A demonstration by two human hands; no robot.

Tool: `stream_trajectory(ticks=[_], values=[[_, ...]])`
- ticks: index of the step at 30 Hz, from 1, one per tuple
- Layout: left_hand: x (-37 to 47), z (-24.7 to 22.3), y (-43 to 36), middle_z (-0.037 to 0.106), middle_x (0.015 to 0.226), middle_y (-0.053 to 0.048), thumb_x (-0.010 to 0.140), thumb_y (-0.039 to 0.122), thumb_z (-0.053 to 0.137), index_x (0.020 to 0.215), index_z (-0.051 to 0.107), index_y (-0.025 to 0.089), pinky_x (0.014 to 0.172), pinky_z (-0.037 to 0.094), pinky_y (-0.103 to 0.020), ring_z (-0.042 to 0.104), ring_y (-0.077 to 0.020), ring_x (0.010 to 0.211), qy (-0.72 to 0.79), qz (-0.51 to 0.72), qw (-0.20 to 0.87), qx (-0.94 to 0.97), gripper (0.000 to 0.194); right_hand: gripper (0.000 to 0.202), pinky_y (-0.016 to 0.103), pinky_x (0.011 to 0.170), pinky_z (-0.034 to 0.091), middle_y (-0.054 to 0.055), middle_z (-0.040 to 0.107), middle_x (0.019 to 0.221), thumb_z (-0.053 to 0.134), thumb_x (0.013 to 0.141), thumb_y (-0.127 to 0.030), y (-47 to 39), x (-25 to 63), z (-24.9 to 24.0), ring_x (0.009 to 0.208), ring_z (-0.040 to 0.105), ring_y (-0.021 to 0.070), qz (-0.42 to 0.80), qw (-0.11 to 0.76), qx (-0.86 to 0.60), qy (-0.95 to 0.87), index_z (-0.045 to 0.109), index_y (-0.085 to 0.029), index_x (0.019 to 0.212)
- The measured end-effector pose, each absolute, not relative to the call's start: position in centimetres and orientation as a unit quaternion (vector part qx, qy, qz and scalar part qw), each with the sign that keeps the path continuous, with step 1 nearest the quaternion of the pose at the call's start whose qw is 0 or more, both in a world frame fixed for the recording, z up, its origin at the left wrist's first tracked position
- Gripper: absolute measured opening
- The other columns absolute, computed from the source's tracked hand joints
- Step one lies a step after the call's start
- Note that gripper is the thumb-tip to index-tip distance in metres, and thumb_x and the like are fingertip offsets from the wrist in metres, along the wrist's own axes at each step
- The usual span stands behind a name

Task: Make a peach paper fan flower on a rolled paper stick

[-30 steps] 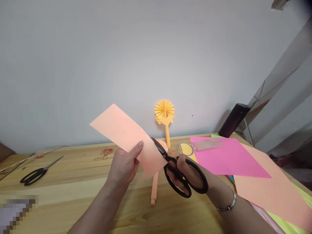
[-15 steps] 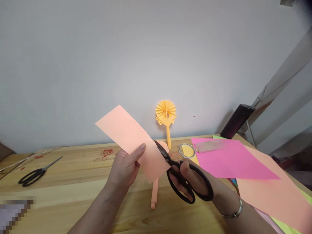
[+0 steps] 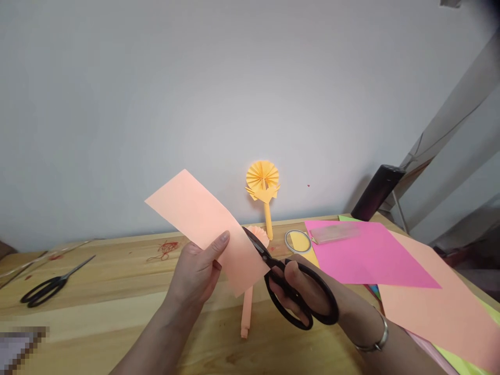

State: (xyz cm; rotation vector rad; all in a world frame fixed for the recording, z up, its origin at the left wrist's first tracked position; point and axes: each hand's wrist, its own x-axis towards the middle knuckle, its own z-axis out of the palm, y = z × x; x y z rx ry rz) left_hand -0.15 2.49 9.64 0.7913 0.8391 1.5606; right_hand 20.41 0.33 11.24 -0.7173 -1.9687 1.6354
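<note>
The person's left hand (image 3: 199,271) had a firm grip on a sheet of peach paper (image 3: 207,224), thumb on top, above the counter (image 3: 136,323). The right hand (image 3: 307,284) gripped black scissors (image 3: 278,266) by the handles, their blades at the paper's right edge. Behind stood a yellow paper flower (image 3: 263,179).

That head-worn camera sits near, behind and above the left grip (image 3: 199,271) and right grip (image 3: 310,289), facing forward and down across the tabletop (image 3: 117,297) toward the wall (image 3: 156,88) beyond them.
</note>
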Motion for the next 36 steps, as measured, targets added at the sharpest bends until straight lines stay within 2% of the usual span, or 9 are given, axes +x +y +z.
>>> stream_trajectory(ticks=[5,15,24,27,32,36], values=[[-0.2,9.6,2.4,0.073,0.093,-0.005,0.069,0.02,0.073,0.104,0.068,0.02,0.072,0.052,-0.025,0.066,-0.0185,0.085,0.355,0.661,0.57,0.335,0.035,0.06,0.019,0.038,0.026,-0.003,0.041,0.048,0.025,0.083,-0.07,0.3,20.3,10.9,0.037,0.036,0.0043,0.601,0.235,-0.285,-0.709,0.037,-0.016,0.059],[-0.3,9.5,2.6,0.073,0.095,-0.008,0.066,0.023,0.075,0.091,0.072,0.016,0.072,0.053,-0.029,0.066,-0.022,0.086,0.354,0.658,0.575,0.334,0.027,0.063,0.019,0.037,0.026,-0.004,0.038,0.05,0.021,0.079,-0.075,0.0,20.0,11.1,0.036,0.033,0.0039,0.59,0.234,-0.304,-0.71,0.037,-0.017,0.062],[-0.4,9.4,2.7,0.073,0.095,-0.009,0.065,0.025,0.076,0.095,0.07,0.016,0.071,0.054,-0.031,0.066,-0.025,0.088,0.375,0.655,0.562,0.339,0.032,0.059,0.02,0.036,0.026,-0.003,0.04,0.05,0.023,0.083,-0.07,-0.1,20.1,12.0,0.037,0.035,0.0045,0.594,0.221,-0.297,-0.715,0.036,-0.017,0.059],[-0.5,9.3,2.7,0.073,0.096,-0.009,0.065,0.025,0.075,0.095,0.07,0.016,0.071,0.054,-0.03,0.066,-0.0246,0.088,0.374,0.655,0.558,0.346,0.031,0.058,0.02,0.036,0.025,-0.003,0.039,0.05,0.022,0.085,-0.067,-0.1,20.0,12.0,0.037,0.033,0.0044,0.58,0.241,-0.312,-0.713,0.035,-0.018,0.058],[-0.4,9.4,2.6,0.073,0.095,-0.008,0.063,0.026,0.076,0.098,0.07,0.017,0.071,0.053,-0.031,0.066,-0.0249,0.088,0.379,0.656,0.554,0.345,0.036,0.057,0.023,0.036,0.024,-0.004,0.034,0.045,0.024,0.082,-0.069,0.1,20.2,11.7,0.037,0.031,0.0059,0.591,0.228,-0.312,-0.708,0.033,-0.019,0.057],[-0.4,9.3,2.7,0.073,0.092,-0.006,0.065,0.027,0.075,0.092,0.071,0.018,0.069,0.054,-0.031,0.066,-0.0246,0.086,0.386,0.651,0.548,0.355,0.028,0.054,0.023,0.039,0.025,-0.004,0.036,0.048,0.023,0.086,-0.065,0.1,20.5,11.5,0.039,0.029,0.0054,0.612,0.237,-0.293,-0.695,0.031,-0.019,0.058]])
